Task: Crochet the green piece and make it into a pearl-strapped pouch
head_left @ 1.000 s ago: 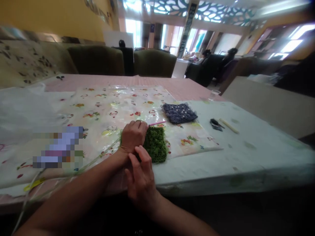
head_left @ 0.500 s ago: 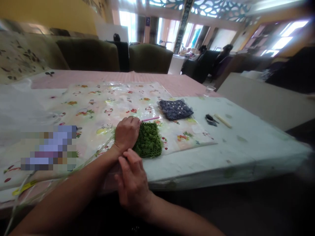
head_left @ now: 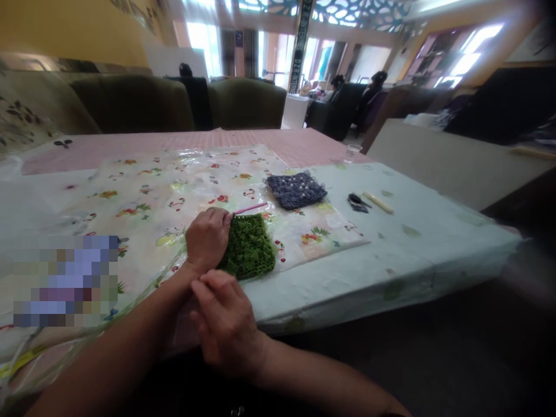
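Observation:
My left hand (head_left: pixel 207 238) is closed over the upper left corner of a green crocheted piece (head_left: pixel 248 246) on the table. A pink crochet hook (head_left: pixel 251 208) sticks out to the right from its fingertips, along the piece's top edge. Just below the left wrist is my right hand (head_left: pixel 228 324). Its thumb and fingers are drawn together in a pinch; whatever they hold, if anything, is hidden. A dark blue-grey crocheted piece (head_left: pixel 296 190) with pale beads lies beyond the green one.
Under the work spreads a fruit-patterned plastic cover (head_left: pixel 195 179). A blurred-out bluish object (head_left: pixel 69 281) lies at left. Farther right are a small black item (head_left: pixel 358 202) and a pale yellow stick (head_left: pixel 377 202). A clear cup (head_left: pixel 354 150) stands at the back; chairs (head_left: pixel 247 104) line the far side.
The view has swung slightly to the right, so everything sits farther left. Both hands keep nearly the same pose, the right fingers drawn a little tighter together.

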A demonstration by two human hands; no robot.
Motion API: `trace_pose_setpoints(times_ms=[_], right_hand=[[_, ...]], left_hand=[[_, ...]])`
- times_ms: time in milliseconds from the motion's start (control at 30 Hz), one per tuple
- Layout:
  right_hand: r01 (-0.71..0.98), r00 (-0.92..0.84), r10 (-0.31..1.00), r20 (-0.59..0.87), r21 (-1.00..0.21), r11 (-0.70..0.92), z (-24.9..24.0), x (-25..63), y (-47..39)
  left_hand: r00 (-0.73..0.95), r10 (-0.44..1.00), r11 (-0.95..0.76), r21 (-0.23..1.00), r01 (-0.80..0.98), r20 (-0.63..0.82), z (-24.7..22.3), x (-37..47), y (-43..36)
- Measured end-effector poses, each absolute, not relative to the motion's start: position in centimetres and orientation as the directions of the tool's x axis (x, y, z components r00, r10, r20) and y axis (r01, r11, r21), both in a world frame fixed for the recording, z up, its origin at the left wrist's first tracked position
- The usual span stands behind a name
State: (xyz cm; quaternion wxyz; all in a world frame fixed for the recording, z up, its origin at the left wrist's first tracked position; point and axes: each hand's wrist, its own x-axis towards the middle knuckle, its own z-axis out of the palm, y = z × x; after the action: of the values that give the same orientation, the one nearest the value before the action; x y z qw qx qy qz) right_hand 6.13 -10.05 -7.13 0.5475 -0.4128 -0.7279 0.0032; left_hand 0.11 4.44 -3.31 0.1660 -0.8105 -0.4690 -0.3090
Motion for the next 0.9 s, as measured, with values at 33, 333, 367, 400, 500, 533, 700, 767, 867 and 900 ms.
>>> trace_pose_setpoints(times_ms=[33, 333, 367, 400, 500, 533, 700, 767, 867, 900], right_hand=[[0.615, -0.033, 0.622, 0.782, -0.475, 0.629, -7.05, 6.27, -9.89], [0.613, -0.087, 0.611, 0.787, -0.442, 0.655, -6.84, 6.09, -9.68], [0.641, -0.064, 0.616, 0.785, -0.441, 0.629, -6.78, 6.09, -9.59], [0.663, -0.051, 0.619, 0.784, -0.437, 0.608, -6.75, 6.09, -9.52], [0.666, -0.092, 0.607, 0.79, -0.404, 0.627, -6.77, 6.05, -9.51], [0.646, -0.115, 0.598, 0.793, -0.398, 0.652, -6.77, 6.05, -9.53], [0.673, -0.07, 0.626, 0.777, -0.426, 0.605, -6.41, 6.39, -9.25], [0.691, -0.058, 0.635, 0.77, -0.428, 0.583, -6.5, 6.26, -9.2], [0.646, -0.124, 0.597, 0.792, -0.393, 0.655, -7.02, 5.79, -9.55], [0.604, -0.165, 0.58, 0.798, -0.383, 0.699, -7.08, 5.79, -9.73]], left_hand=[[0.369, 0.661, -0.51, 0.03, 0.86, 0.653, -3.32, 0.1, 4.52], [0.318, 0.678, -0.535, 0.148, 0.832, 0.662, -3.52, 0.26, 4.53], [0.314, 0.679, -0.535, 0.153, 0.831, 0.664, -3.54, 0.27, 4.55], [0.309, 0.68, -0.533, 0.158, 0.831, 0.665, -3.55, 0.28, 4.57], [0.294, 0.686, -0.53, 0.181, 0.829, 0.666, -3.46, 0.25, 4.57], [0.289, 0.69, -0.531, 0.191, 0.826, 0.664, -3.42, 0.23, 4.56], [0.286, 0.691, -0.542, 0.214, 0.813, 0.664, -3.26, 0.16, 4.65], [0.28, 0.691, -0.54, 0.218, 0.813, 0.667, -3.16, 0.13, 4.67], [0.25, 0.716, -0.529, 0.273, 0.804, 0.652, -2.81, 0.05, 4.51], [0.236, 0.73, -0.525, 0.305, 0.794, 0.642, -2.65, 0.01, 4.43]])
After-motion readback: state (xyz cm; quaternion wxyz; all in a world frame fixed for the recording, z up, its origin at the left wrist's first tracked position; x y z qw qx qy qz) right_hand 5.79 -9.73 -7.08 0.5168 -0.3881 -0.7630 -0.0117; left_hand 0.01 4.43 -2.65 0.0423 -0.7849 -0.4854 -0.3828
